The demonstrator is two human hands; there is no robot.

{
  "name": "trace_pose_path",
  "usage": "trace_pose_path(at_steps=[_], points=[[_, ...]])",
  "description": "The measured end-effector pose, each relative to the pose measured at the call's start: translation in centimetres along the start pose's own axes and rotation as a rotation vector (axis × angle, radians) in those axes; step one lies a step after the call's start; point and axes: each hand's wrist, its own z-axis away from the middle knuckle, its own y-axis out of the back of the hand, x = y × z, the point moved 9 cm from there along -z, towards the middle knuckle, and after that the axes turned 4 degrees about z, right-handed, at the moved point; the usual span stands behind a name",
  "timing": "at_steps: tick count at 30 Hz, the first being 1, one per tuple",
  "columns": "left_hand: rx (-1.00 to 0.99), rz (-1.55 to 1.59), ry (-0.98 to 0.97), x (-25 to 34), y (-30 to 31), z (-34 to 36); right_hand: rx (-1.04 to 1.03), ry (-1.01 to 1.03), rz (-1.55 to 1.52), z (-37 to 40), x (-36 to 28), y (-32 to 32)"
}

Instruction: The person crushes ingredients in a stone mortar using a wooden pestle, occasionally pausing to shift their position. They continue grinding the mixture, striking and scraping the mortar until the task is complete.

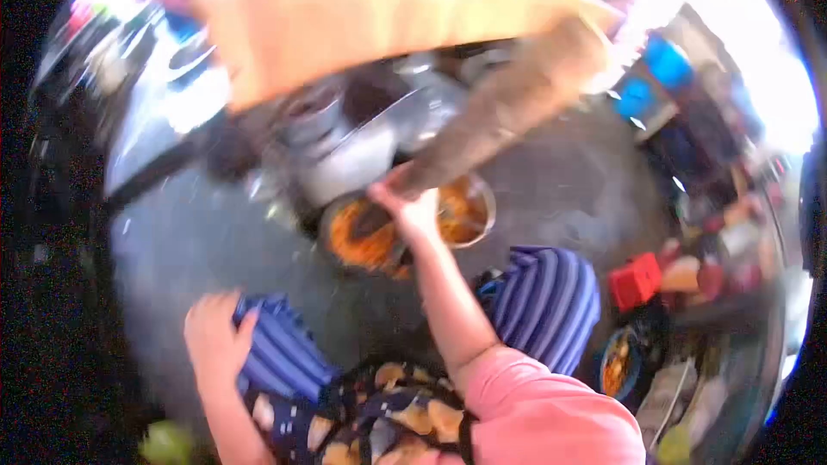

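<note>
My right hand (pixel 412 205) is closed around the lower part of a thick brown pole (pixel 508 103) that slants up to the upper right. Below the hand, a dark end reaches over a round pan of orange food (pixel 362 245); blur hides whether it touches the food. Just right of my wrist sits a metal-rimmed bowl (pixel 469 211) with more orange food. My left hand (pixel 217 327) holds nothing and lies with its fingers apart on my left knee, over striped blue cloth (pixel 280 349).
Behind the pan stand metal pots (pixel 349 164). A blurred orange-yellow sheet (pixel 370 13) crosses the top. To the right are blue containers (pixel 668 60), a red box (pixel 636 282) and a bowl of food (pixel 618 366). Grey floor (pixel 568 176) lies between.
</note>
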Motion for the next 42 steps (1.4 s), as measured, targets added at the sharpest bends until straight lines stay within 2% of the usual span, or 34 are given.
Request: trace_pose_path(at_steps=[1,3,5,7,9,13,15,18,19,20,23,27,29,31,32,35,36,37,38,39,40,41,42], points=[[0.041,0.018,-0.016,-0.4,0.1,-0.3,0.081,0.086,-0.023,-1.0,-2.1,1.0],[0.079,0.006,0.016,-1.7,0.4,-0.1,0.010,0.033,-0.093,-1.7,-1.9,0.1],[0.066,0.044,0.014,-1.7,0.2,-0.5,-0.010,-0.036,0.002,-0.7,3.7,-1.7],[0.026,0.075,0.076,-1.4,0.2,0.3,-0.048,-0.086,-0.053,2.4,14.1,-4.5],[0.053,0.039,0.070,0.4,0.9,-0.1,0.014,-0.130,-0.162,3.9,16.2,-3.6],[0.118,0.087,-0.027,0.6,0.4,0.3,0.107,-0.125,-0.198,2.6,8.2,-1.3],[0.100,0.074,-0.015,0.6,0.6,0.0,0.027,0.067,-0.079,0.5,2.0,-0.8],[0.038,0.065,0.075,0.0,0.2,-0.2,-0.068,0.038,-0.069,-0.6,-0.2,-0.6],[0.058,0.066,0.077,-0.2,0.3,-0.1,-0.068,0.047,-0.067,-0.3,0.6,-0.8],[0.082,0.065,0.083,-0.3,0.5,0.1,-0.013,-0.044,-0.053,0.5,3.7,-1.0],[0.066,0.027,0.093,0.2,0.6,0.4,0.030,-0.245,-0.009,4.6,15.6,-2.8],[0.066,0.002,0.101,0.1,0.6,0.6,0.100,-0.169,-0.138,4.2,12.6,-2.3],[0.023,-0.011,0.149,-0.2,0.5,0.5,0.104,0.075,-0.090,1.7,2.8,-0.6],[0.012,-0.038,0.192,-0.5,0.5,0.3,-0.019,0.042,-0.125,0.3,-1.4,-0.4],[0.012,-0.070,0.240,-1.0,0.6,0.3,0.030,0.052,-0.121,0.0,-2.1,0.0],[0.057,-0.155,0.180,-3.5,-1.3,-0.2,0.104,0.034,-0.071,0.8,5.1,-1.5],[0.041,-0.156,0.152,-2.6,-1.2,0.0,0.096,-0.115,-0.189,1.8,9.9,-2.7],[0.018,-0.163,0.135,-1.2,-0.5,-0.6,0.152,-0.112,-0.106,3.4,13.2,-2.5],[-0.133,-0.195,0.225,-0.8,-0.8,-1.2,0.133,-0.093,-0.140,3.6,15.2,-2.7],[-0.073,-0.213,0.215,-0.5,-0.7,-1.3,0.123,-0.096,-0.141,3.9,12.7,-1.9],[-0.098,-0.231,0.195,-0.8,-1.4,-1.5,0.139,-0.097,-0.119,3.3,13.7,-2.0],[-0.159,-0.198,0.228,-1.0,-1.7,-1.8,0.109,-0.171,-0.158,2.5,11.3,-1.9],[-0.252,-0.238,0.246,-1.6,-2.5,-2.2,0.173,-0.134,-0.184,2.0,7.6,-0.8]])
